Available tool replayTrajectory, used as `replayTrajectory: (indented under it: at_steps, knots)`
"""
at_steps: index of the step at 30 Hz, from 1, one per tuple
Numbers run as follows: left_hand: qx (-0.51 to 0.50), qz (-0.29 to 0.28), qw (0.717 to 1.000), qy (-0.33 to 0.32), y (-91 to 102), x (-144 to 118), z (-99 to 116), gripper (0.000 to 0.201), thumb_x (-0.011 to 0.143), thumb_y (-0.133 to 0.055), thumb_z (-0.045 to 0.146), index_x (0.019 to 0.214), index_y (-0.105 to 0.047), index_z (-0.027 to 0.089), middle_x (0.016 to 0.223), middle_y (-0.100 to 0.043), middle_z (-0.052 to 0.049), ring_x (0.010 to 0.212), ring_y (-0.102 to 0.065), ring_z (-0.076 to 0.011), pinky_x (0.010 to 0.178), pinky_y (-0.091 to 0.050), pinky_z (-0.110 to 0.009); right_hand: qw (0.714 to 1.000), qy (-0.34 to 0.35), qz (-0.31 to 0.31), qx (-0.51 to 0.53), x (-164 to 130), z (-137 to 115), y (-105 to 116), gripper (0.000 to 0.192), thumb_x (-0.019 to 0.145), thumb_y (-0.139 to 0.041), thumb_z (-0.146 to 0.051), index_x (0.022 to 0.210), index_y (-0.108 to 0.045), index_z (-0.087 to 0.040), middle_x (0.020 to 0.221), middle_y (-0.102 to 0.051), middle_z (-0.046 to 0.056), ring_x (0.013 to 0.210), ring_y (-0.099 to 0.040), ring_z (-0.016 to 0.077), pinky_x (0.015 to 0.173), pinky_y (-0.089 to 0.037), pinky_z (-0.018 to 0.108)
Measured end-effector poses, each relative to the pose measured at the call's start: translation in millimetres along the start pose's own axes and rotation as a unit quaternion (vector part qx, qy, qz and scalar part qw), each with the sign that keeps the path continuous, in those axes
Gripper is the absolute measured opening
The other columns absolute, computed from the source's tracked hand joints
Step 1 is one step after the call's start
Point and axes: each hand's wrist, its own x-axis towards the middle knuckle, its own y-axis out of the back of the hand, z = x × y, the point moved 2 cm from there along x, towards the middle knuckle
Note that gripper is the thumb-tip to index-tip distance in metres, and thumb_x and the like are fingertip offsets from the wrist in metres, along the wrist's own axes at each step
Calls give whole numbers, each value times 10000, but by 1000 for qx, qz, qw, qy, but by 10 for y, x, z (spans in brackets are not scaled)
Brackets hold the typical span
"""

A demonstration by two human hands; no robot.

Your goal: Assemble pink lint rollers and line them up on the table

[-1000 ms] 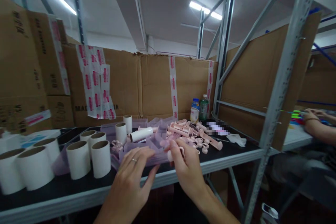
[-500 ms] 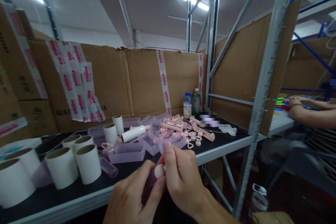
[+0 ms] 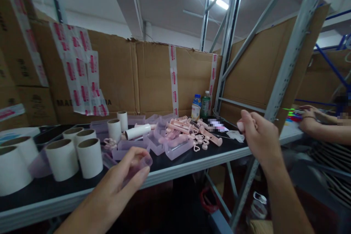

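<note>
My left hand (image 3: pixel 117 186) holds a clear purple plastic cover (image 3: pixel 138 164) over the front edge of the black table (image 3: pixel 82 190). My right hand (image 3: pixel 257 135) is raised to the right, near the metal rack post (image 3: pixel 285 76), with its fingers closed around a small pink piece that is mostly hidden. On the table lie pink roller handles (image 3: pixel 189 131), small pink heart-shaped parts (image 3: pixel 199 142) and more purple covers (image 3: pixel 170 146). White paper rolls (image 3: pixel 82 153) stand at the left.
Taped cardboard walls (image 3: pixel 131 80) enclose the back and right. Two drink bottles (image 3: pixel 201 106) stand at the back right corner. Another person's arm (image 3: pixel 323 128) rests on a neighbouring table to the right. Metal rack braces (image 3: pixel 233 44) cross above.
My hands were together at the table's front edge; now they have separated. The right hand swung up and right, and the left stayed low holding the purple cover.
</note>
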Motion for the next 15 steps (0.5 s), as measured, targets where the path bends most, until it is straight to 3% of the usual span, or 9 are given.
replayTrajectory:
  at_steps: [2, 6, 11, 15]
  knots:
    - [40, 5, 999, -3, -46, 31, -24, 340, 950, -572, 555, 1088, -662, 257, 969, -779, -36, 865, -764, -253, 762, -608, -330, 990, -34, -79, -115, 135, 436, -266, 422, 1062, -467, -500, 820, -649, -206, 837, -761, 110, 806, -698, 256, 654, -357, 310]
    - [117, 10, 991, -62, -147, 224, -36, 229, 951, -606, 420, 1073, -705, 253, 1075, -790, -58, 987, -765, -289, 885, -606, -412, 974, -41, -172, -143, 200, 1008, -838, 350, 1001, -580, -395, 737, -674, -185, 842, -780, 180, 818, -735, 303, 648, -355, 320]
    - [229, -40, 963, -138, -291, 824, 204, 254, 971, -628, 243, 1211, -704, 214, 1215, -757, -92, 1146, -710, -292, 1010, -550, -459, 964, -5, -236, -126, 142, 1172, -1263, 439, 1016, -540, -494, 792, -722, -164, 920, -796, 182, 879, -746, 265, 721, -430, 310]
    - [248, -74, 954, -151, -506, 1378, 287, 243, 1032, -560, 255, 1193, -717, 161, 1098, -753, -61, 1073, -721, -255, 952, -575, -431, 964, -4, -239, -115, 130, 1187, -1394, 479, 1024, -490, -540, 872, -747, -166, 930, -798, 194, 916, -757, 297, 751, -452, 327]
